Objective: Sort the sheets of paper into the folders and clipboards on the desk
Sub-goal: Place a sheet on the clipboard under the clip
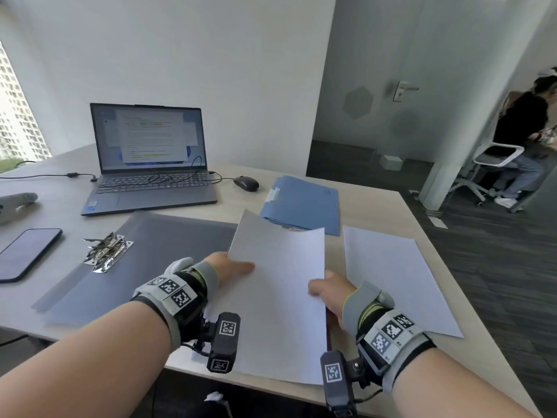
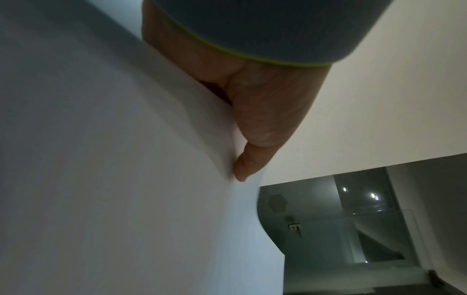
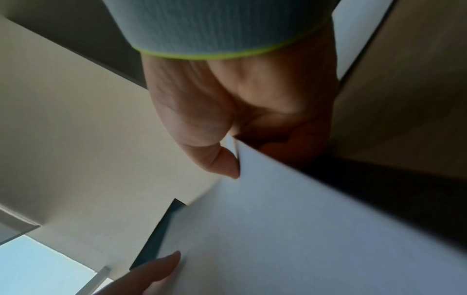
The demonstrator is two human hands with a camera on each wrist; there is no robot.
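Fingers of the left hand [image 1: 232,267] and the right hand [image 1: 331,292] are pinching opposite edges of a white sheet [image 1: 280,303], keeping it lifted and tilted above the desk [image 1: 376,206], probably for carrying flat toward the grey clipboard [image 1: 156,251]. The blue folder [image 1: 304,203] is lying beyond; another sheet [image 1: 391,276] is waiting alongside.

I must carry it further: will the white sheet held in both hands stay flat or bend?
The sheet is probably floppy: it already curves between left hand and right hand. Likely very light, since thumb pinches at the edges carry it.
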